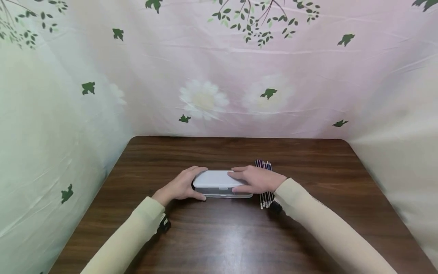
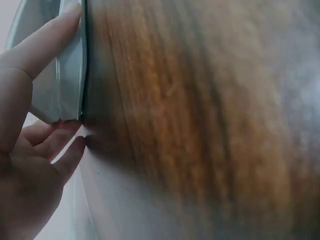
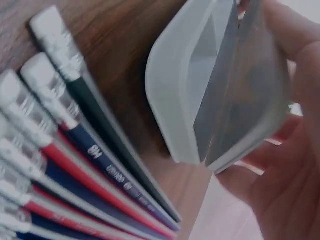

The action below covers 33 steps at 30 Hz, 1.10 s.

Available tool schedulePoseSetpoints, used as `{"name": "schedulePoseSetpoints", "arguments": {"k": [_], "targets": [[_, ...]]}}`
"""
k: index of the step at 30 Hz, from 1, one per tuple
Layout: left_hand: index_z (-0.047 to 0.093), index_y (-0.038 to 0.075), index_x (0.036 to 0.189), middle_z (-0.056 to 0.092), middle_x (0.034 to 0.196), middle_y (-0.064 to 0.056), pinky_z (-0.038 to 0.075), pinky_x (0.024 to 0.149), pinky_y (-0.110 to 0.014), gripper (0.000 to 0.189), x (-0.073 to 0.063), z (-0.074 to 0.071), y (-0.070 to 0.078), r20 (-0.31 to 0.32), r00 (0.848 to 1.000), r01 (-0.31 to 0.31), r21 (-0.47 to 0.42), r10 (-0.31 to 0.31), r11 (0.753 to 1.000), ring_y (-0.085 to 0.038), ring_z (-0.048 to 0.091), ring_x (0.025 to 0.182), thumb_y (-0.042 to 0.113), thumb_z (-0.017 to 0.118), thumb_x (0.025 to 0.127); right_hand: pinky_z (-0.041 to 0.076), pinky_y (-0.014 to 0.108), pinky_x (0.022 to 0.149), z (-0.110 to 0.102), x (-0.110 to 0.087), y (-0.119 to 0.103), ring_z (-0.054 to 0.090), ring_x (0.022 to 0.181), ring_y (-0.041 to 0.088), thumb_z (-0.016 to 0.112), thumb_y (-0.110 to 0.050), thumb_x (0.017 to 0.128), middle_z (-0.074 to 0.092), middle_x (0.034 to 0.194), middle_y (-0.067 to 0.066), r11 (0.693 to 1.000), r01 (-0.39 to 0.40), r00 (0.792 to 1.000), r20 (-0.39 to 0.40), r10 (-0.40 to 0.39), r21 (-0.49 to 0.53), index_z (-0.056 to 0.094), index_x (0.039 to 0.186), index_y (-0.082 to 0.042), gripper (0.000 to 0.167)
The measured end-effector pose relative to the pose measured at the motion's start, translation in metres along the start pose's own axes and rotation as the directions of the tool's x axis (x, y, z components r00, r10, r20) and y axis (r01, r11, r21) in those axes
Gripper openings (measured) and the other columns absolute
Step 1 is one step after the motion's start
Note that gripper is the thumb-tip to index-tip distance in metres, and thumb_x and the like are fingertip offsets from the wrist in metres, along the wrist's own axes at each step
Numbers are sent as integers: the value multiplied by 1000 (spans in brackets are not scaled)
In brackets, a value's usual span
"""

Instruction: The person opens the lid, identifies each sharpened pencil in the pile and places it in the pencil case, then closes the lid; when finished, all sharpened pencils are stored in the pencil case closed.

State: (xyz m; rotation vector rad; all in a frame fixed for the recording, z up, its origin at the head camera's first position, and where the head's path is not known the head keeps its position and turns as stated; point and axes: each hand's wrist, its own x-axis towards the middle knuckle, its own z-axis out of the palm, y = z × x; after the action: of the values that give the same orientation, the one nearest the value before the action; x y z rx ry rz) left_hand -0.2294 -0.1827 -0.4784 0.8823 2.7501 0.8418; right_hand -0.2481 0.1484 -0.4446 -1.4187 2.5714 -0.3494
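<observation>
A pencil case (image 1: pixel 213 179) with a white lid and grey, see-through walls lies lengthwise on the table. My left hand (image 1: pixel 186 184) grips its left end, thumb at the lower front edge and fingers round the back. In the left wrist view the thumb presses along the case's rim (image 2: pixel 72 95). My right hand (image 1: pixel 256 179) holds the lid's right end, thumb at the front and fingers over the top. The right wrist view shows the lid (image 3: pixel 250 105) ajar, with a wedge-shaped gap above the base (image 3: pixel 167 95).
Several pencils (image 1: pixel 265 199) with white erasers lie side by side just right of the case, partly under my right hand and wrist. The brown wooden table (image 1: pixel 219 232) is bounded by a printed cloth (image 1: pixel 232 95) at the back and sides.
</observation>
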Motion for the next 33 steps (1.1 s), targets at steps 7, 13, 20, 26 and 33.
{"name": "schedulePoseSetpoints", "arguments": {"k": [7,13,20,26,33], "targets": [[35,13,162,48,159,-11,41,118,-52,113,-6,3,-9,-13,995,91,-154,-94,984,-28,49,143,39,99,73,50,44,110,-2,-5,7,59,135,21,51,-48,110,63,146,4,992,31,993,-116,-17,120,61,148,-11,54],[27,11,159,57,147,-15,42,114,-53,119,-7,8,-9,-52,989,124,-198,-137,972,-31,53,138,41,100,71,57,40,99,-6,-12,15,67,117,11,53,-37,111,68,133,-1,969,-4,972,-226,62,247,61,140,-13,38],[22,11,148,64,143,-14,36,118,-51,117,-6,9,-6,-80,983,146,-224,-168,963,-30,53,139,37,102,67,59,40,91,-8,-12,27,69,111,14,55,-18,111,70,120,2,972,-23,894,-430,125,234,60,129,-15,19],[25,13,147,63,145,-13,36,120,-49,114,-7,7,-5,-72,980,165,-199,-183,966,-28,51,142,41,102,67,59,40,87,-8,-9,31,67,105,18,58,-4,107,69,120,5,993,-44,822,-561,98,110,67,128,-10,23],[26,13,154,63,146,-10,36,120,-50,116,-7,6,-5,-58,981,173,-154,-183,973,-28,49,144,45,99,70,59,37,80,-4,-8,37,61,98,22,65,0,101,54,122,14,985,-172,796,-589,138,-1,70,136,-8,36]]}}
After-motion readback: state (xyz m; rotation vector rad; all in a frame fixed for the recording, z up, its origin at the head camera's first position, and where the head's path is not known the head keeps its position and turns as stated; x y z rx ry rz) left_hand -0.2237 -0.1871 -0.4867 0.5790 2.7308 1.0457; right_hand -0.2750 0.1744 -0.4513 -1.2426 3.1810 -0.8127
